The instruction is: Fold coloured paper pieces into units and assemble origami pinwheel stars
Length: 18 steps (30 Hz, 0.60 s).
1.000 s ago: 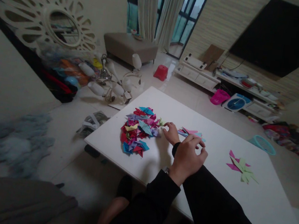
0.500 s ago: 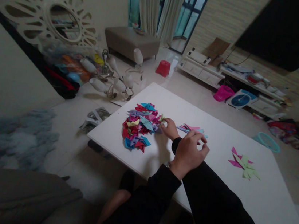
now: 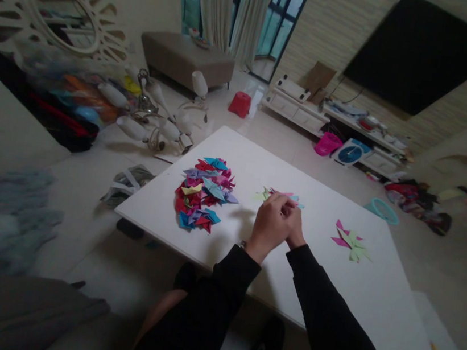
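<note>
Close together over the white table (image 3: pixel 240 256), my left hand (image 3: pixel 268 225) and my right hand (image 3: pixel 296 224) meet with fingers closed. A light green origami crane (image 3: pixel 262 195) shows just beyond my left fingers and seems pinched between both hands; my fingers hide part of it. Behind the hands lie pink and blue folded papers (image 3: pixel 298 199), partly covered. To the left spreads a pile of origami cranes (image 3: pixel 203 194) in red, blue, purple, pink and yellow. On the right rest flat-folded light green papers (image 3: pixel 355 245) and magenta papers (image 3: pixel 341 234).
A light fixture with white shades (image 3: pixel 166 129) lies on the floor beyond the table's left edge. Further back are a red stool (image 3: pixel 240 104), a brown bench (image 3: pixel 188 60) and a TV cabinet (image 3: pixel 296 111). A turquoise basket (image 3: pixel 382 211) stands past the far right edge.
My right hand has drawn back from the pile to my left hand, and the light green crane has left the pile with it. The view has turned slightly right.
</note>
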Tool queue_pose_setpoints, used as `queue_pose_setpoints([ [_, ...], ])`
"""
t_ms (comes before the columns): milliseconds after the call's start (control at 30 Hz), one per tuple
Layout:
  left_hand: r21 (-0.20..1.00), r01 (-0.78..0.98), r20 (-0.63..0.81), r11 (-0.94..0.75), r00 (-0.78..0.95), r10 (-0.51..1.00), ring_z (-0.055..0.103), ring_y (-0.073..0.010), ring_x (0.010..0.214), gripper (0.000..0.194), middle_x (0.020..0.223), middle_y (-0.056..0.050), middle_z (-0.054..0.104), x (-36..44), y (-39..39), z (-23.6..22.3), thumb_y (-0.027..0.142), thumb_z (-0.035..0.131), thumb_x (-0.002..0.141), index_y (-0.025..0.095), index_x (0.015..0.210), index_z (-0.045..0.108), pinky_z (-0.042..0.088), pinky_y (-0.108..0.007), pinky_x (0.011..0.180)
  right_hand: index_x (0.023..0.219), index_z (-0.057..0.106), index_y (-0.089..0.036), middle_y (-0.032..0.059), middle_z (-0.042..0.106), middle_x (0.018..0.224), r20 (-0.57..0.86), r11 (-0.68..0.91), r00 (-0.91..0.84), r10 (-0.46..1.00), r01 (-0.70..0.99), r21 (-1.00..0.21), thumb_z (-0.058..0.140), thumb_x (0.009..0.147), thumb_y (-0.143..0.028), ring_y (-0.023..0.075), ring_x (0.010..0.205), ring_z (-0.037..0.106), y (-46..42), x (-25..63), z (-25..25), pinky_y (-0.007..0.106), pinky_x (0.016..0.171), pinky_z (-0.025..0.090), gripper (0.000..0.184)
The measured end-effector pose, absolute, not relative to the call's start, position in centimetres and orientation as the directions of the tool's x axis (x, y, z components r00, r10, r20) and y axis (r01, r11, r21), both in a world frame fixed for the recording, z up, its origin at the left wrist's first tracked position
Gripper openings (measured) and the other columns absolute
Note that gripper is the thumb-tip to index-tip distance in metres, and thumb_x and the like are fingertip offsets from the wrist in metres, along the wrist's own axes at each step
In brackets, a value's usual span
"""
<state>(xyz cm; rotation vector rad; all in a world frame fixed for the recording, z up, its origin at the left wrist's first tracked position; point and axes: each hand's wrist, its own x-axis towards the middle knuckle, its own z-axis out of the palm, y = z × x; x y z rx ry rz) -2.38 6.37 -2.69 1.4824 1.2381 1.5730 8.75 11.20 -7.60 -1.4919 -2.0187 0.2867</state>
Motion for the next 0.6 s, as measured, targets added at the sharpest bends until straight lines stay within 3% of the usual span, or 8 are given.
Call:
queue_pose_setpoints([
  [200,0.956,0.114,0.288,-0.27,-0.188,0.939,0.06,-0.0125,0.072,0.01,0.086,-0.001,0.067,-2.0,6.6,-3.1,0.01,0.056,0.08,0.019,0.079,0.061,0.048,-0.024,0.069,0.088,0.076,-0.021,0.005,0.077,0.085,0.396,0.236,0.076,0.915,0.695,-0.679,0.067,0.085,-0.026,0.0192,0.074,0.071,3.0,15.8,-6.0,0.032,0.073,0.058,0.011],
  [400,0.997,0.067,-0.027,0.028,-0.005,1.0,0.059,-0.0132,0.067,0.008,0.085,-0.003,0.068,0.2,7.0,-5.7,0.016,0.06,0.078,0.016,0.085,0.064,0.046,-0.027,0.066,0.08,0.071,-0.021,0.003,0.074,0.08,0.444,0.272,0.097,0.891,0.668,-0.692,0.066,0.082,-0.021,0.0182,0.072,0.068,0.4,19.3,-5.8,0.033,0.071,0.056,0.005],
  [500,0.976,0.008,-0.218,0.219,0.142,0.966,0.061,-0.0139,0.067,0.013,0.086,-0.005,0.069,1.8,7.0,-6.5,0.019,0.058,0.079,0.015,0.09,0.064,0.045,-0.027,0.064,0.079,0.066,-0.022,0.001,0.07,0.077,0.495,0.291,0.15,0.856,0.651,-0.701,0.066,0.082,-0.02,0.0169,0.07,0.066,0.8,20.5,-5.5,0.032,0.069,0.055,0.004],
  [600,0.945,-0.031,-0.309,0.324,0.226,0.924,0.062,-0.014,0.068,0.016,0.089,-0.007,0.071,3.5,7.1,-6.7,0.021,0.057,0.08,0.014,0.092,0.065,0.046,-0.027,0.066,0.085,0.062,-0.022,0.0001,0.068,0.078,0.524,0.292,0.211,0.825,0.634,-0.716,0.067,0.082,-0.021,0.0168,0.071,0.066,1.5,21.4,-5.5,0.031,0.066,0.054,0.006],
])
